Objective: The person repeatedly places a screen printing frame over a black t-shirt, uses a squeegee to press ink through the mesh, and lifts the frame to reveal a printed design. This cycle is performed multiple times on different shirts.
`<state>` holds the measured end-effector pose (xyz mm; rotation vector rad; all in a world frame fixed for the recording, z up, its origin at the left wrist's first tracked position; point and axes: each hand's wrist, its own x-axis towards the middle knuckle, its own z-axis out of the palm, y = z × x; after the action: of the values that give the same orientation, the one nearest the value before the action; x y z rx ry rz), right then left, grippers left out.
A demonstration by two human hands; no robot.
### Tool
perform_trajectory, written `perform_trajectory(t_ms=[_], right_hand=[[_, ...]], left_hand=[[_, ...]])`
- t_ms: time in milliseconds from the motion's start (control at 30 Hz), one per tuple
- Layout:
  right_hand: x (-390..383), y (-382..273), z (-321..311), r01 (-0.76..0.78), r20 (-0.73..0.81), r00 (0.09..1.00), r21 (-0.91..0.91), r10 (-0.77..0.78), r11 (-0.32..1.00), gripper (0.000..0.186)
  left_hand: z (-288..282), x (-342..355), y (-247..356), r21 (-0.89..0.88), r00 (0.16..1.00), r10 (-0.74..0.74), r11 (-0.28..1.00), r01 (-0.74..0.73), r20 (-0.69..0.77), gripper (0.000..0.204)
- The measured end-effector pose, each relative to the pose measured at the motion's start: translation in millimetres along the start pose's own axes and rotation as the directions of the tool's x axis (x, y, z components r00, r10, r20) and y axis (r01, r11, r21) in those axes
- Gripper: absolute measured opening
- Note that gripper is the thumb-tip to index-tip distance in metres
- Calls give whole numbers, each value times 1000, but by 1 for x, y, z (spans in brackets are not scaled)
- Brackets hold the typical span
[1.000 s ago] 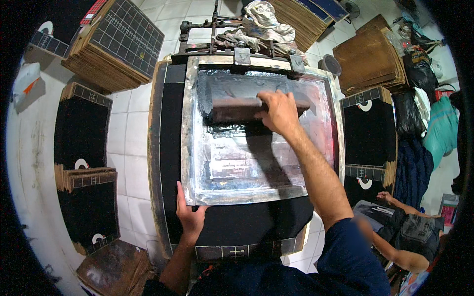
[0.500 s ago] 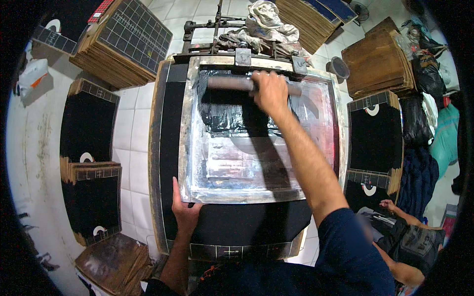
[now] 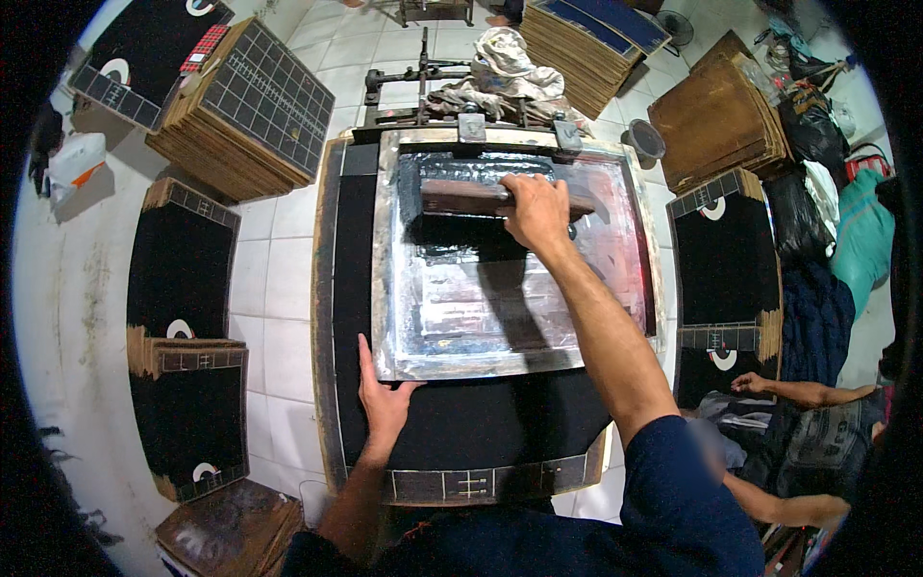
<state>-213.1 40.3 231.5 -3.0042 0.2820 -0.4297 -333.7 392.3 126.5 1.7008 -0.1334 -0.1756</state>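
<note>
My right hand [image 3: 538, 213] is closed around the wooden handle of a squeegee [image 3: 460, 198], which lies crosswise over the far part of a screen-printing frame [image 3: 481, 366]. Wet black ink [image 3: 435, 171] coats the mesh around the squeegee, mostly on the left. At the frame's near left corner is my left hand [image 3: 386, 408], its thumb along the front edge and a finger stretched out beside the left side. Beneath the frame lies a black sheet [image 3: 471, 423] on a board with a ruled border. Metal clamps [image 3: 471, 128] grip the frame's far edge.
Stacks of black-topped boards stand left [image 3: 183, 260] and right [image 3: 723, 240]. A gridded stack [image 3: 264, 96] is at the far left. Bundled rags [image 3: 519, 62] lie behind the clamps. A dark bucket [image 3: 644, 141] stands beyond the frame's right corner. Another person's arm [image 3: 817, 391] shows at lower right.
The squeegee and my right hand have come slightly nearer along the mesh. My left hand stays at the frame's corner. The whole view has shifted a little.
</note>
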Motion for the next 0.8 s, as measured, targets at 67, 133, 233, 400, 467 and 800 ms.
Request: perform_trajectory(t_ms=[67,133,233,400,467,800], right_hand=[[-8,1,-6,7,-2,1000,73,-7,997,47],[-15,0,-7,27,118,992,73,-36,997,47],[-18,3,-1,51,244,968,59,-63,997,45],[31,22,22,111,163,980,52,-118,993,53],[82,29,30,73,278,959,-26,-63,997,55],[74,32,42,22,-473,880,106,31,994,52]], left_hand=[[-1,0,-4,33,1000,23,999,-23,4,128],[-1,0,-6,35,1000,-14,999,14,-5,128],[-1,0,-6,84,1000,-8,996,9,-8,127],[2,0,-2,-16,999,-37,999,37,-15,115],[3,0,-2,26,999,-34,999,35,-24,114],[5,1,-3,-14,997,-57,998,56,-53,114]])
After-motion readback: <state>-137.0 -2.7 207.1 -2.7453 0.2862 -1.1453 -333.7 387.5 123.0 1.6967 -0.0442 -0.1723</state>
